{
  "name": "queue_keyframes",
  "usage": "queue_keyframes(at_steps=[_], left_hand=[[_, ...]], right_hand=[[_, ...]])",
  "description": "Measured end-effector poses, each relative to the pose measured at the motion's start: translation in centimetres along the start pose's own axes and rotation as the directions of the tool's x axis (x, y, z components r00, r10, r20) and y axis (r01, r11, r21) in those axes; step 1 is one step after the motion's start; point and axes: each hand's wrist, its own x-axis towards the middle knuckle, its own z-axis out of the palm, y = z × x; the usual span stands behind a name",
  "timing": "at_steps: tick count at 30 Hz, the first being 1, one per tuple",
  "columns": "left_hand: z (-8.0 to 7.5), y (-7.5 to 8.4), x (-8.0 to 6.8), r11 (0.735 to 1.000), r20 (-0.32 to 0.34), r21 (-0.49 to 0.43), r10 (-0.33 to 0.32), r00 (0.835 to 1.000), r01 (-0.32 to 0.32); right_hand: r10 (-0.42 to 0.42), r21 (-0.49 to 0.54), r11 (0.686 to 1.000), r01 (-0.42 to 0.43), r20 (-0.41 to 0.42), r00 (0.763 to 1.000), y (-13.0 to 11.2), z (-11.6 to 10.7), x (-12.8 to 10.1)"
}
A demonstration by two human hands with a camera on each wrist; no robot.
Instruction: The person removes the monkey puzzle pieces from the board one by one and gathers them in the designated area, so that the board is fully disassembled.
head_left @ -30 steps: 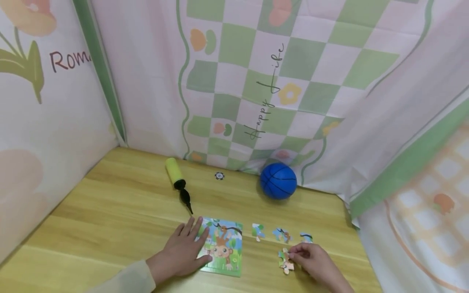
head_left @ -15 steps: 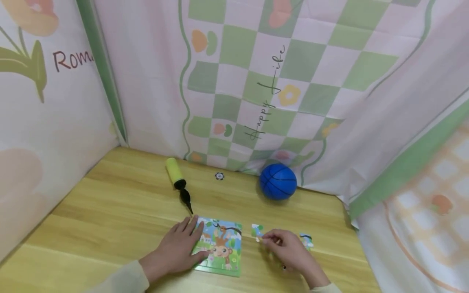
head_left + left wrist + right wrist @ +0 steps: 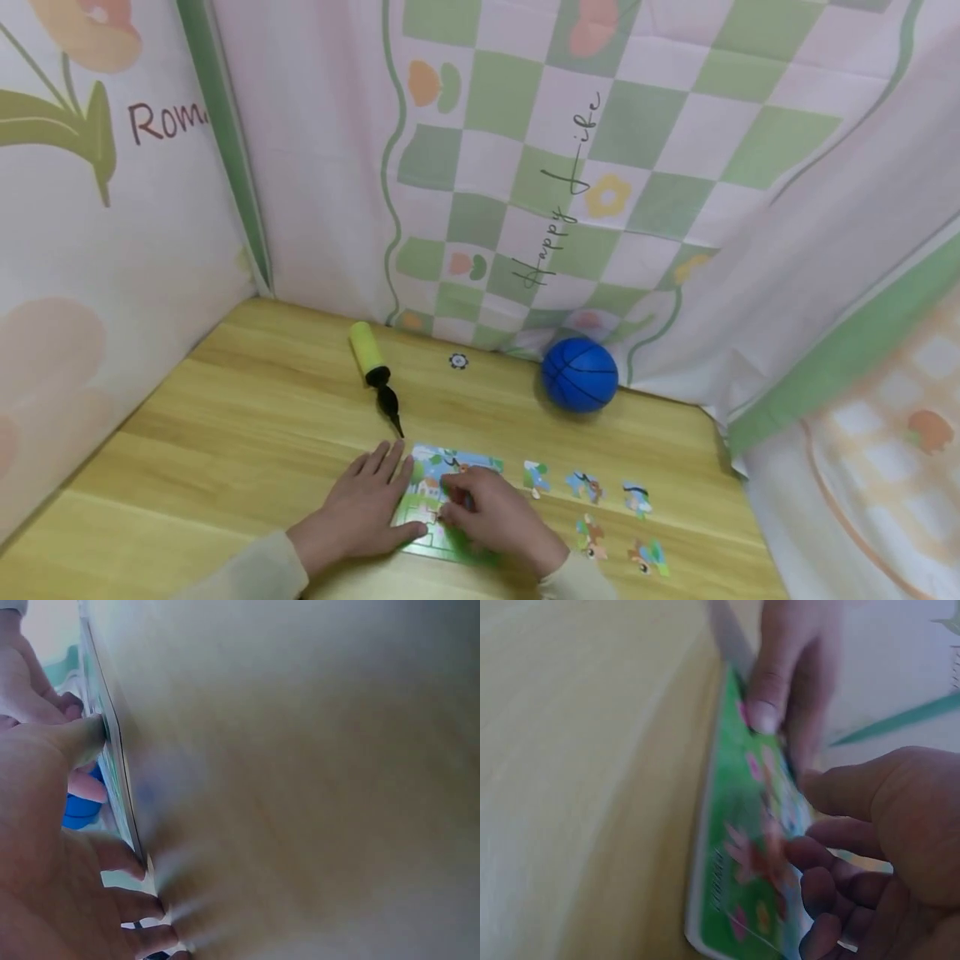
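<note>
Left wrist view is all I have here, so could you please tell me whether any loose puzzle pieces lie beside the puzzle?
Observer: Yes, in the head view five loose pieces lie on the table, to the right of the puzzle.
Operator: Thank you; could you say what lies just beyond the left hand?
Observer: A yellow and black pump, its thin tip pointing toward that hand.
Operator: And is there anything small farther back, please?
Observer: Yes, a small black and white disc lies between the pump and a blue ball.
</note>
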Motion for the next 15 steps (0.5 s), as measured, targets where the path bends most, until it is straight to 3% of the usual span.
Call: queue_keyframes(at_steps=[3, 6, 10, 15], left_hand=[[-0.1, 0.1, 0.0, 1.0, -0.001, 0.015, -0.001, 1.0, 0.001], [-0.2, 0.1, 0.0, 0.999, -0.008, 0.04, -0.003, 1.0, 0.003], [0.0, 0.0, 0.1, 0.998, -0.016, 0.068, -0.002, 1.0, 0.003], [0.1, 0.0, 0.2, 0.997, -0.015, 0.078, 0.002, 1.0, 0.0]], right_hand=[[-0.016, -0.055, 0.998, 0.014, -0.034, 0.999, -0.2, 0.8, 0.4], [0.017, -0.042, 0.999, -0.02, -0.075, 0.997, -0.2, 1.3, 0.7], [0.076, 0.087, 0.994, -0.066, -0.108, 0.991, -0.2, 1.6, 1.0], [0.142, 0.28, 0.955, -0.098, -0.142, 0.98, -0.2, 1.6, 0.9]])
